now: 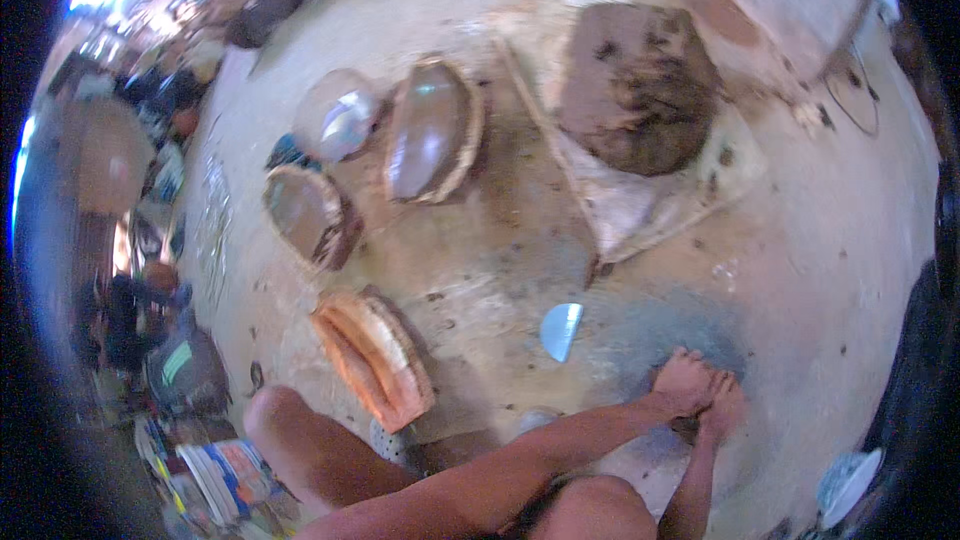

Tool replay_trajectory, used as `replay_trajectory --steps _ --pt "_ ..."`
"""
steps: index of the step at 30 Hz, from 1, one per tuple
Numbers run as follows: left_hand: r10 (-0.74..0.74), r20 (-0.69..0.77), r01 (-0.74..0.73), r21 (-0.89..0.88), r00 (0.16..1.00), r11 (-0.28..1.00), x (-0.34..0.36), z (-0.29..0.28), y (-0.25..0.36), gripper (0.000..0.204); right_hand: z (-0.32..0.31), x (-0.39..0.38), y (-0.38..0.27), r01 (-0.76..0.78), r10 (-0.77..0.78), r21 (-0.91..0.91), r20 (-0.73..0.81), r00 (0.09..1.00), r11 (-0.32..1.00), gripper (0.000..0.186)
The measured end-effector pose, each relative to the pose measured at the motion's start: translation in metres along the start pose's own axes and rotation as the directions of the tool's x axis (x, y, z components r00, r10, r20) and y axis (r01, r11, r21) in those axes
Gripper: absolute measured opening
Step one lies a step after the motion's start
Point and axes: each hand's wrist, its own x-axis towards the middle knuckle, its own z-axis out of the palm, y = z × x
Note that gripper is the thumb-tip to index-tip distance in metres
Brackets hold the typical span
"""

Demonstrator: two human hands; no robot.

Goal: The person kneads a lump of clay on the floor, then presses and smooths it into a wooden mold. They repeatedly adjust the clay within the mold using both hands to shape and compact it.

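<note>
Clock positions are taken about the two hands, as I view them remotely. My left hand (684, 382) and right hand (726, 410) meet low over the floor (840, 240), fingers partly curled and side by side; blur hides their exact opening, and I cannot tell whether they grip or merely press. The dark mass (684, 428), perhaps clay, shows in part just below them, at seven o'clock. A grey dusted patch (690, 325) spreads at twelve; a pale blue half-disc (562, 332) lies at ten, an orange-brown mould (375, 360) at nine, and a large dark slab (640, 90) on a pale sheet (650, 210) just short of twelve. Likely faults: the mass may stick where the dusting is thin, or take up grit from the speckled floor; uneven pressure between the hands could split it; a leftward sweep of the left forearm could knock the half-disc.
</note>
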Motion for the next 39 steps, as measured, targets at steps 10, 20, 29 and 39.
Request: replay_trajectory --steps 10,20,29,39 --pt "0.412 -0.559 -0.489 0.014 0.719 0.872 -0.028 -0.022 -0.007 0.028 -0.09 -0.016 -0.011 0.181 0.092 0.264 -0.766 0.636 0.947 0.038" --pt "0.179 -0.181 -0.226 -0.291 0.967 0.929 -0.073 -0.062 -0.038 0.056 -0.185 -0.045 -0.07 -0.002 0.03 0.309 -0.087 0.996 0.951 0.035" --pt "0.377 0.094 -0.386 0.11 0.922 0.916 -0.13 -0.036 0.016 0.065 -0.126 -0.117 -0.13 0.037 0.0 0.36 -0.102 0.995 0.932 0.058" --pt "0.389 -0.146 -0.383 0.068 0.91 0.921 -0.017 -0.036 0.013 0.073 -0.119 -0.04 -0.083 -0.18 0.207 0.29 -0.065 0.976 0.94 0.063"
